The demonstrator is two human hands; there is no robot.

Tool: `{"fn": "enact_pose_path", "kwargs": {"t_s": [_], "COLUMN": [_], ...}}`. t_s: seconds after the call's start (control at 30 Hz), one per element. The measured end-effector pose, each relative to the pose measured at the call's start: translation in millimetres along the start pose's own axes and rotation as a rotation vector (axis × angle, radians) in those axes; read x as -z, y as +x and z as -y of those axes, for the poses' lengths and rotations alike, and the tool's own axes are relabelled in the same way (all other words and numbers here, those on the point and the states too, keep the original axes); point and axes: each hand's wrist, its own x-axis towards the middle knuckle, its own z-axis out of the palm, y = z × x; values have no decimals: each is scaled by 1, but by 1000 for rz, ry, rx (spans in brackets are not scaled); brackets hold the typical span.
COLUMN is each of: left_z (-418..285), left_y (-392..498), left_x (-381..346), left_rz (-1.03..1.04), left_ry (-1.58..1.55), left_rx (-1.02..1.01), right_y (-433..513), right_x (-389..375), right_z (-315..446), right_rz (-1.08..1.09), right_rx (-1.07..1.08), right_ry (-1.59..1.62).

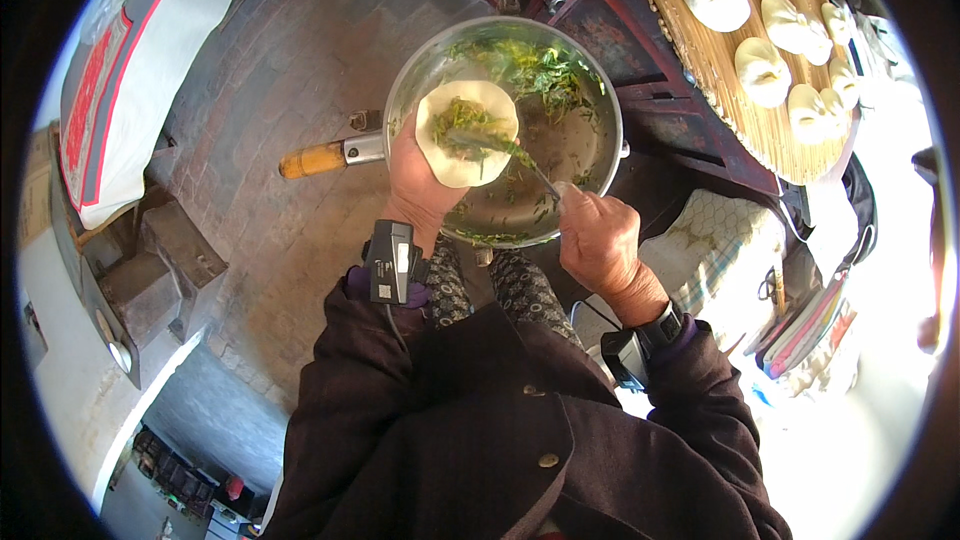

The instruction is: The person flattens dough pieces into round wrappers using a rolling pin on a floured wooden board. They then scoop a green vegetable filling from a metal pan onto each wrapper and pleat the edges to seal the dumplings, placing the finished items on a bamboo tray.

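Note:
My left hand (424, 178) holds a round dough wrapper (442, 165) flat on the palm, over the left part of a metal pan (499, 238). Chopped green filling (469, 118) lies heaped in the wrapper's middle. In my right hand (600, 236) is the handle of a metal spoon (541, 178); its bowl end rests on the filling and carries green bits. More chopped greens (559, 82) cling along the far right inside of the pan, with scattered shreds on its bottom. The thumb and fingers under the wrapper are partly hidden.
The pan's wooden handle (313, 160) sticks out to the left. At the upper right, several filled dough buns (763, 71) sit on a tray of thin stalks (720, 90). Dark red wooden furniture (637, 30) stands behind the pan. A cloth-covered seat (712, 240) is at right.

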Motion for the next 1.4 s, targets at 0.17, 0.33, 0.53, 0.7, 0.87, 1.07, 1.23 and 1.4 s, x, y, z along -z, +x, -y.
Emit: {"fn": "enact_pose_path", "kwargs": {"t_s": [0.17, 0.33, 0.53, 0.7, 0.87, 1.07, 1.23, 1.4], "left_z": [1, 4, 11, 2, -20, -8, 1, -4], "left_y": [-11, -28, -73, -107, -124, -113, -114, -121], "left_x": [-4, -26, -50, -59, -73, -85, -85, -68], "left_rz": [-93, -259, -190, -216, -248, -190, -58, -173], "left_ry": [93, 172, 546, 641, 571, 617, 523, 612], "left_rx": [30, 63, 97, 91, 97, 197, 442, 443], "right_y": [-8, -11, -26, -31, -21, 5, 3, -10], "right_x": [-7, -31, -55, -32, 7, 17, 6, -11], "right_z": [-13, -48, -75, -62, -15, 53, 74, 84], "right_rz": [-186, 77, 158, 117, 137, -102, -26, -146], "right_rx": [-528, -387, -256, -273, -433, -406, -509, -401], "right_ry": [457, -105, -289, -309, -534, 769, 853, 604]}}
